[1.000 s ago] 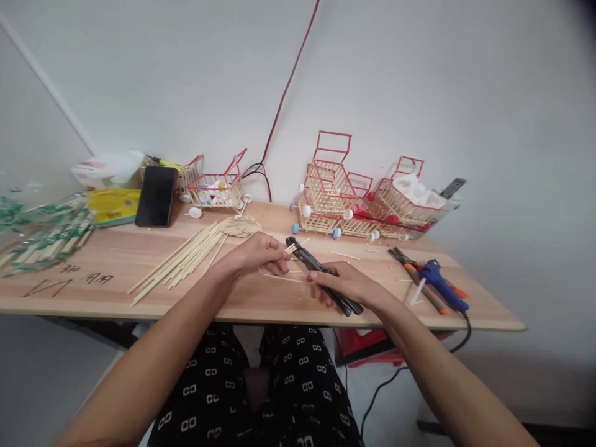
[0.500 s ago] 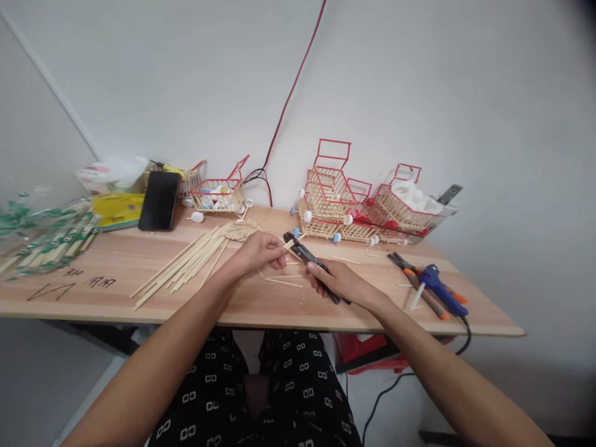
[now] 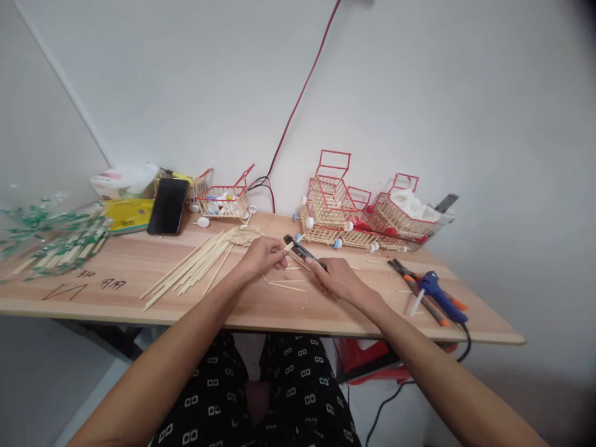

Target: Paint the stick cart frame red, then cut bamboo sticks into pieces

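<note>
My left hand (image 3: pixel 264 256) pinches some short pale wooden sticks (image 3: pixel 289 247) between thumb and fingers. Their ends lie at the jaws of black pliers (image 3: pixel 302 251), which my right hand (image 3: pixel 343 279) grips around the handles. The lower part of the handles is hidden under that hand. Both hands are just above the table, close to each other. Left of my left hand, a fanned pile of long wooden sticks (image 3: pixel 195 266) lies on the wood. A few cut sticks (image 3: pixel 287 287) lie loose between my hands.
Small stick-built carts (image 3: pixel 329 202) with red handles stand along the wall, another cart (image 3: pixel 223 202) to the left. A phone (image 3: pixel 168 206) leans beside a yellow packet (image 3: pixel 129 215). Bagged sticks (image 3: pixel 69 245) lie far left. At right are a blue glue gun (image 3: pixel 440 295) and orange-handled pliers (image 3: pixel 426 301).
The camera view has shifted slightly. My right hand has closed further over the pliers, and their handle ends no longer show. My left hand still holds the sticks at the jaws.
</note>
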Available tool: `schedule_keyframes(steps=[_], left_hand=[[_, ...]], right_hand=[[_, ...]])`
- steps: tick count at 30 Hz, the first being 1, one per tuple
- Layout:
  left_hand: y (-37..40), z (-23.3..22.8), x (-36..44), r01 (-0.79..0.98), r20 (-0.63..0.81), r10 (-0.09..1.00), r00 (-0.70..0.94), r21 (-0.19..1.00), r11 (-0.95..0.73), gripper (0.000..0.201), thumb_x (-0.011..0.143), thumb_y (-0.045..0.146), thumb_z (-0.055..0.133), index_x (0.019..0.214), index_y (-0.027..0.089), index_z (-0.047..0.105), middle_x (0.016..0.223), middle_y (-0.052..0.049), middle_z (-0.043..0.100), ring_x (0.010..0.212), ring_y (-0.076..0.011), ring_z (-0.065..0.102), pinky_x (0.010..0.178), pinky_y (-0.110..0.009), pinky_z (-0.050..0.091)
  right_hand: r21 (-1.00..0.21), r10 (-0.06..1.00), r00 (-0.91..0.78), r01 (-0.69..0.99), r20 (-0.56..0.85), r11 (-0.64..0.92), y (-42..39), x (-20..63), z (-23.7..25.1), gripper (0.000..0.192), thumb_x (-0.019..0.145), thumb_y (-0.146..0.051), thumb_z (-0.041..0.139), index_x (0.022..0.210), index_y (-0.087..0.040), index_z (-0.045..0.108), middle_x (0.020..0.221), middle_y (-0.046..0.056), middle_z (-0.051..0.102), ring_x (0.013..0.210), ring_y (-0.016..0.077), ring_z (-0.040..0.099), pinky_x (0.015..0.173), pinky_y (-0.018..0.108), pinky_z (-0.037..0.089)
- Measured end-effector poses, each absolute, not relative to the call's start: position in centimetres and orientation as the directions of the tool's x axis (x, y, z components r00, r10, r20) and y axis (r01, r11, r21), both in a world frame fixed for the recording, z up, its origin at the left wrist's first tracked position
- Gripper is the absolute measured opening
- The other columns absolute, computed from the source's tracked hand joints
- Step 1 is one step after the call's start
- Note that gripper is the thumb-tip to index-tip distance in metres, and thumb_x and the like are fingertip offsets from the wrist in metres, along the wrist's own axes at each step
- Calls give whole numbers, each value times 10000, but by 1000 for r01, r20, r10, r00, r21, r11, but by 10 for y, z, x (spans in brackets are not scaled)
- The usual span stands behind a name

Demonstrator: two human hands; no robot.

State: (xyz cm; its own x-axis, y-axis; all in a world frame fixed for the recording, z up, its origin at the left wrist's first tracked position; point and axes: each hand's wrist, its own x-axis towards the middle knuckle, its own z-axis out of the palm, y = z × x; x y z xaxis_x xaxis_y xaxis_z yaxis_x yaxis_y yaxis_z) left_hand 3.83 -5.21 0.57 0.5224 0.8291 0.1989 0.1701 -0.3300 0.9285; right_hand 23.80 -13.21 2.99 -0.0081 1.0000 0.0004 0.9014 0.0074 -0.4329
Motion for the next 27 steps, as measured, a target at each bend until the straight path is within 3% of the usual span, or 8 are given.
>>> schedule_keyframes(steps=[12,27], left_hand=[[-51,4,36,186,244,843,480,911,-369,220,820,260,535,671,117,609,619,-59,678,551,-131,648,562,-225,518],[-52,7,40,211,337,843,419,867,-452,260,843,337,516,665,154,565,522,8,595,455,-112,575,494,-210,447]], right_hand=[[-487,1000,20,873,-20,-27,-121,237,18,778,792,-821,205,567,-166,560,535,119,613,465,173,539,484,280,322],[-368,990,7,929,138,45,-118,231,14,766,911,-669,193,666,-120,669,638,144,668,549,183,567,505,274,269]])
